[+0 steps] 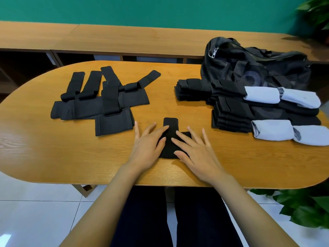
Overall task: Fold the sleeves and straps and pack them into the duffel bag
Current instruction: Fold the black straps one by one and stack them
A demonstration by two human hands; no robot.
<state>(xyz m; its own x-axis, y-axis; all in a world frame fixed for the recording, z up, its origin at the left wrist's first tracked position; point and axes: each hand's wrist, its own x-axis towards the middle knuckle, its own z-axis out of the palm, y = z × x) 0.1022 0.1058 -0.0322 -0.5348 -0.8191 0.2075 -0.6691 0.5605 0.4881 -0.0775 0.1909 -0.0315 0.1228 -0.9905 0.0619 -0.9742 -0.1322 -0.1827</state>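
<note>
Now, fingers straight and spread wide, left grip [147, 146] and right grip [198, 153] press the black strap [170, 124] onto the surface [178, 108] near its front edge, duffel bag [249, 68] far right, print unreadable.

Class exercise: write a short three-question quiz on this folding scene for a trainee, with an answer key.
1. True or false: the duffel bag stands at the far right of the table.
2. The left hand and right hand press flat on: A) a black piece, B) a pale roll, C) a zip pull.
3. Fill in: the unfolded black straps lie to the hands' ___.
Key: 1 true; 2 A; 3 left.
</note>
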